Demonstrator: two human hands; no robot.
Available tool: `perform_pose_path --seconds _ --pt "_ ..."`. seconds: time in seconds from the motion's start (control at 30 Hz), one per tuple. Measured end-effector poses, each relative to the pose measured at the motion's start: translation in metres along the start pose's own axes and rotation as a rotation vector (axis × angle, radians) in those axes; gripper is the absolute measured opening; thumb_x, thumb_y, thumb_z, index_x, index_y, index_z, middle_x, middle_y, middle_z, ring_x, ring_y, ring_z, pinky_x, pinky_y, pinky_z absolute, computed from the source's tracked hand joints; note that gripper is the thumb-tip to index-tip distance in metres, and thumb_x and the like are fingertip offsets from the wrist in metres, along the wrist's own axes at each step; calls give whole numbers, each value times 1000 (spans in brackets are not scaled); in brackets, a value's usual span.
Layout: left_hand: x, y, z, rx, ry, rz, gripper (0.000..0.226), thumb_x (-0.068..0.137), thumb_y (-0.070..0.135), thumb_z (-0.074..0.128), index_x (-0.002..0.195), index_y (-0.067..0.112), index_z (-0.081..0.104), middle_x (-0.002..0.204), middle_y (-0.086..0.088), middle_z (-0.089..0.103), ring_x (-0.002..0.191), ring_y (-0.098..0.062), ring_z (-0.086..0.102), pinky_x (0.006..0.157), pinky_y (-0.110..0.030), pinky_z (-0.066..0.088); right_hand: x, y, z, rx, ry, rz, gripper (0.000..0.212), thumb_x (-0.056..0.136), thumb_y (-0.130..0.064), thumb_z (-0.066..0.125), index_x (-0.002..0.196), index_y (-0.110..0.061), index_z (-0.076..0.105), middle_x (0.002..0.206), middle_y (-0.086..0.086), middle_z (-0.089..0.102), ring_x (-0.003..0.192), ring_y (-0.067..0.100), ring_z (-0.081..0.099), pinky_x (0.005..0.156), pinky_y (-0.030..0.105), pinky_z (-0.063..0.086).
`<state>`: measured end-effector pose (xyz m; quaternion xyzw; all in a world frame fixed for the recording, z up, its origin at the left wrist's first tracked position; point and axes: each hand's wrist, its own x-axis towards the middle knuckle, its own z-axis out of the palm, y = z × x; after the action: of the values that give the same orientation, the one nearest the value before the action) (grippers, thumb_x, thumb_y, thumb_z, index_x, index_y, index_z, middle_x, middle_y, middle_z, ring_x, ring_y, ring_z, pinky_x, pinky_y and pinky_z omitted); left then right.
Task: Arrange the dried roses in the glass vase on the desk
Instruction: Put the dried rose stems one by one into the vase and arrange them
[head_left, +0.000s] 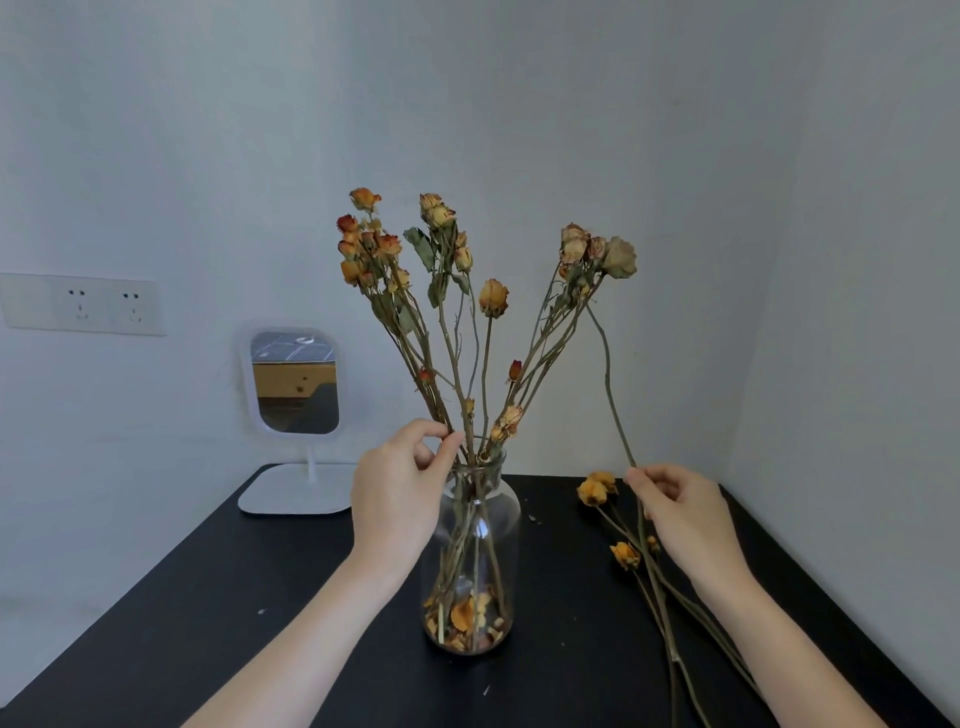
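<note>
On the black desk (234, 623) the glass vase (506, 525) holds a fan of dried roses (374, 249), the left hand (397, 488) pinching their stems just above its mouth, the right hand (683, 512) pinching a single long rose stem (607, 374) upright over loose roses (593, 491) lying on the desk

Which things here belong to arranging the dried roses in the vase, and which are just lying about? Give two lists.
Job: vase; bunch in it, its stems pinched by the left hand; single rose pinched by the right hand; loose roses on the desk.
Lying about: mirror; wall sockets.
</note>
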<state>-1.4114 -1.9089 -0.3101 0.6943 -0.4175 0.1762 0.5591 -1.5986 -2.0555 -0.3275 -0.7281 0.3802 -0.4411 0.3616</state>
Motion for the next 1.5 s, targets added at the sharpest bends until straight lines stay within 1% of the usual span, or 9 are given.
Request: perform_pose_path --seconds 0.33,0.47,0.57,0.73,0.93,1.03,1.1,1.2,1.5 --pt "-5 -7 5 47 -59 -16 16 85 33 62 90 23 74 39 9 43 49 -1 52 46 -9 32 1 5 6 10 -9 7 4 89 -27 58 86 -30 58 75 -1 62 66 8 55 54 18 41" --pt "-17 -11 6 -13 48 -2 11 81 35 65 84 26 59 46 8 47 52 -8 53 49 -14 38 2 6 7 0 -12 10 3 90 -27 57 87 -29 57 74 -3 61 68 8 56 56 19 41" --pt "-28 -18 12 -40 33 -93 32 74 49 65 88 28 44 64 8 49 59 -8 51 54 -18 41 3 4 7 12 14 4 4 91 -28 56 93 -26 59 77 -5 61 71 5 56 58 18 39" --pt "-28 -23 29 72 -163 -182 72 63 60 71 117 21 45 114 5 52 108 -14 48 91 -36 47 10 -9 6 109 75 -39 12 93 -26 51 97 -20 60 76 -5 60 74 2 56 62 15 36" --pt "-15 -22 38 33 -174 -233 79 61 58 74 123 19 44 120 4 55 117 -18 47 96 -47 45 18 -34 4 219 113 -138 14 95 -23 46 94 -20 59 68 -2 53 62 8 51 60 22 39" --pt "-14 -26 36 -71 -198 -231 68 59 53 77 113 29 42 106 15 56 111 -13 52 93 -39 48 22 -46 4 287 120 -165 14 95 -21 45 87 -23 56 67 -2 52 61 10 48 60 24 38" --pt "-13 -29 33 -125 -233 -241 68 59 50 79 109 36 35 96 26 52 100 -1 53 78 -14 46 23 -52 4 310 129 -185 16 95 -21 44 85 -24 56 66 -2 52 60 10 48 60 24 39" --pt "-9 -36 29 -186 -300 -253 68 62 45 80 110 40 33 91 32 51 83 18 51 57 1 40 24 -58 5 332 136 -201 17 96 -21 43 85 -25 56 66 -4 52 59 8 48 59 24 40" --pt "1 -47 25 -294 -497 -296 53 69 31 77 103 47 40 104 27 55 103 8 51 73 -8 38 21 -68 4 337 142 -250 18 96 -22 42 85 -27 55 65 -6 52 51 -3 48 56 21 41"
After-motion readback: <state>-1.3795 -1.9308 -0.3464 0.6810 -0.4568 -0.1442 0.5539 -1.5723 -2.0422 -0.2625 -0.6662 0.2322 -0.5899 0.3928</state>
